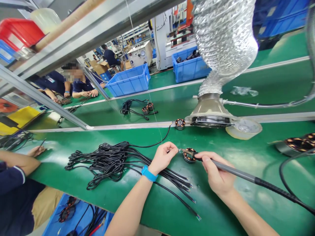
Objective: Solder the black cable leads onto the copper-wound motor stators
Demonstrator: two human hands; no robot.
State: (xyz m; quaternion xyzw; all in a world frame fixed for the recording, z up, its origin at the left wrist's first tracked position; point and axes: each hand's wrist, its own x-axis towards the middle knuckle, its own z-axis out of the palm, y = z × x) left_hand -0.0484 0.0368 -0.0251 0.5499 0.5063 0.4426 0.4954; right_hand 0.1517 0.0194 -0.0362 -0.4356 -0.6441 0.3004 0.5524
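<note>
My right hand grips a soldering iron, its tip over a small round motor stator with copper windings on the green bench. Just left of the stator, my left hand, with a blue wristband, is closed in a pinch on a thin solder wire that hangs down from above. The iron's tip and the pinched end come close together; whether they touch is too small to tell. Under my left forearm lies a bundle of black cables, their stripped ends fanned out to the right.
Another stator sits by the bench's rail, beside a fume extraction hood and a translucent cup. More stators stand at right. A blue crate is behind. At left, a co-worker's arm rests on the bench.
</note>
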